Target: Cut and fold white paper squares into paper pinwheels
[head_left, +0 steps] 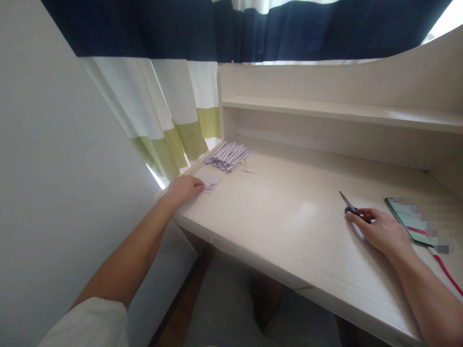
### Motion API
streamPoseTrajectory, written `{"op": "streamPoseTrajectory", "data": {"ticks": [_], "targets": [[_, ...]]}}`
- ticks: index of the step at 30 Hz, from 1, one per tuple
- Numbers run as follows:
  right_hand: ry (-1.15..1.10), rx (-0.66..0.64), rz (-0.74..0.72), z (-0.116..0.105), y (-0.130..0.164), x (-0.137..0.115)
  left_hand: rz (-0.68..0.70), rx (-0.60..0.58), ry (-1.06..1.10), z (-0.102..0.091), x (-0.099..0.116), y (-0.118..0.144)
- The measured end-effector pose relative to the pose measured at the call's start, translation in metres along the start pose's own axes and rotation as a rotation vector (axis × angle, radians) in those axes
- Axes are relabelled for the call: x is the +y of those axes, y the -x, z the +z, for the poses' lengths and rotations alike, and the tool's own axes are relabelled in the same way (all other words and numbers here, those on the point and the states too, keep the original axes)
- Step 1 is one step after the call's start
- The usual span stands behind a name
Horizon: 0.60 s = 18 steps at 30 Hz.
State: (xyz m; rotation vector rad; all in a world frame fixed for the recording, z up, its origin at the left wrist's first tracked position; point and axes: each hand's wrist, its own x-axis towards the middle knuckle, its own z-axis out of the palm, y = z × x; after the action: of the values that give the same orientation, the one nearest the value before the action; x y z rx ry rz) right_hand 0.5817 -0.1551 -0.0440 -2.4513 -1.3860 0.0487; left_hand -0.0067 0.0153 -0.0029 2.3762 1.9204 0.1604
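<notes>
Desk [282,212], left edge: paper [214,180], our left hand [185,189] touching, fingers narrow, grip we cannot tell; strips [228,155]. Beside phone [403,216]: scissors [347,201], our right hand [385,233] holding.

Navy-topped curtains [231,31] beside pale wall [54,168]

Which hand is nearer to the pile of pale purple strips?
Left. The left hand is close by, on the near-left side of the pale purple strips; the right hand is far off to their right, at the scissors.
</notes>
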Motion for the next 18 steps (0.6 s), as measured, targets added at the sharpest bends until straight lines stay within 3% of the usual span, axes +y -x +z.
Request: {"op": "streamPoseTrajectory", "data": {"ticks": [13, 15, 18], "targets": [[-0.127, 0.05, -0.062, -0.016, 0.015, -0.017, -0.049, 0.184, 0.085, 0.008, 0.005, 0.005], [-0.197, 0.074, -0.08, -0.019, 0.014, -0.016, -0.044, 0.29, 0.155, 0.004, 0.005, 0.002], [-0.27, 0.173, -0.093, -0.022, 0.011, -0.016, 0.095, 0.569, 0.299, -0.008, 0.019, -0.002]]}}
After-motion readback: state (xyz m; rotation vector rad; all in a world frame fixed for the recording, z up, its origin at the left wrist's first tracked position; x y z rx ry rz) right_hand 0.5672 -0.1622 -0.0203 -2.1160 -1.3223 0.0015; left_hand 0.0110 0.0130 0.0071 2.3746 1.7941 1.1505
